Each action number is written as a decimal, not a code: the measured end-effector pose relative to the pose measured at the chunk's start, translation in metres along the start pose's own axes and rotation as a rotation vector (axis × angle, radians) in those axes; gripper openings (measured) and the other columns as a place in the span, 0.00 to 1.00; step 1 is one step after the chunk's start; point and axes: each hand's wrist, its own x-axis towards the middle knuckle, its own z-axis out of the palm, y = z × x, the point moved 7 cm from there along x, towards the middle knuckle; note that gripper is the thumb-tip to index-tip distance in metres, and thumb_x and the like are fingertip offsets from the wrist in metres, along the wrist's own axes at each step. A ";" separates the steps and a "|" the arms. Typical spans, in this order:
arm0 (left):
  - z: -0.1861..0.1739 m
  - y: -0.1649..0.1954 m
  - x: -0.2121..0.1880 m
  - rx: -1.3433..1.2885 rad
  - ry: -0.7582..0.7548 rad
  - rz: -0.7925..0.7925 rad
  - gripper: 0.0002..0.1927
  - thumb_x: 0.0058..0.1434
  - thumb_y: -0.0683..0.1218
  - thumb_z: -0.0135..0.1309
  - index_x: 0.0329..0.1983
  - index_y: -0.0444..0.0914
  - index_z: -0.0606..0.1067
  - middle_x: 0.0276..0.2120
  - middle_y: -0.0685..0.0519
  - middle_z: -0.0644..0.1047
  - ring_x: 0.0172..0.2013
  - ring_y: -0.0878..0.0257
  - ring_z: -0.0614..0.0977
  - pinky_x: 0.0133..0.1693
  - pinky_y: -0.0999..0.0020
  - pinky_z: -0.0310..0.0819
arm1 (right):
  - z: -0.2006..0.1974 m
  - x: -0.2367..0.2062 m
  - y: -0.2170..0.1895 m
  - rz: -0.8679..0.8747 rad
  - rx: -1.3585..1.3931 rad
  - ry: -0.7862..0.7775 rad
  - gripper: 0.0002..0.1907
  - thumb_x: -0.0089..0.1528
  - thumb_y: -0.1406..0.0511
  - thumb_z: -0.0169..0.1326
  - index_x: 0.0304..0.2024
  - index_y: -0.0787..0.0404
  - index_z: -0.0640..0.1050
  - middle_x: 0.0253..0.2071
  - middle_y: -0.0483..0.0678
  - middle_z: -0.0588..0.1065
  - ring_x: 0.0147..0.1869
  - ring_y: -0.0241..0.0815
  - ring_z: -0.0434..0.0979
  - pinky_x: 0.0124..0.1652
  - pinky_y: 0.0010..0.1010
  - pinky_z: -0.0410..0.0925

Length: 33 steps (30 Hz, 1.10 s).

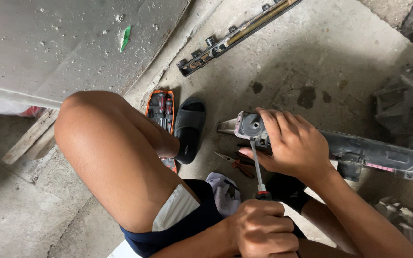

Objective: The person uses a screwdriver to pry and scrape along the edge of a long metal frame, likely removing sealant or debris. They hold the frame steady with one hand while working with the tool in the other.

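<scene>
My right hand point(295, 145) grips the near end of a long black plastic part point(378, 153) that lies across the concrete floor toward the right. Its fingers wrap over the part's round end cap point(251, 125). My left hand point(261, 229) is closed around the dark handle of a screwdriver, whose metal shaft point(256, 165) runs up to the edge of that cap. The tip is hidden against the part. My bare left knee point(106, 153) fills the left middle of the view.
Red-handled pliers point(235, 163) lie on the floor under the part. An orange bit case point(161, 111) and my foot in a black slipper point(190, 128) sit left of it. Also here: a long black rail point(235, 36), a grey panel point(48, 48), a wooden plank point(29, 137), machinery point(407, 107).
</scene>
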 end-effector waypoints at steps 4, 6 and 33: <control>-0.004 0.000 0.000 0.004 -0.001 -0.026 0.12 0.63 0.43 0.59 0.25 0.37 0.72 0.23 0.54 0.68 0.24 0.62 0.70 0.27 0.67 0.66 | 0.002 -0.001 0.001 0.014 0.003 -0.007 0.42 0.58 0.40 0.57 0.56 0.70 0.75 0.46 0.59 0.79 0.48 0.55 0.81 0.49 0.40 0.74; -0.005 0.001 0.002 0.018 0.006 -0.005 0.13 0.61 0.42 0.60 0.22 0.38 0.71 0.21 0.54 0.67 0.23 0.62 0.68 0.25 0.66 0.64 | 0.001 -0.001 0.001 0.008 -0.016 0.021 0.42 0.58 0.40 0.57 0.56 0.69 0.75 0.46 0.58 0.79 0.48 0.54 0.82 0.49 0.39 0.74; -0.042 0.003 0.045 -0.111 0.402 -0.048 0.14 0.52 0.48 0.51 0.15 0.42 0.64 0.13 0.58 0.65 0.16 0.65 0.68 0.22 0.65 0.54 | 0.019 -0.011 0.007 -0.018 -0.054 -0.040 0.43 0.60 0.39 0.55 0.55 0.73 0.72 0.47 0.63 0.78 0.48 0.60 0.82 0.48 0.44 0.76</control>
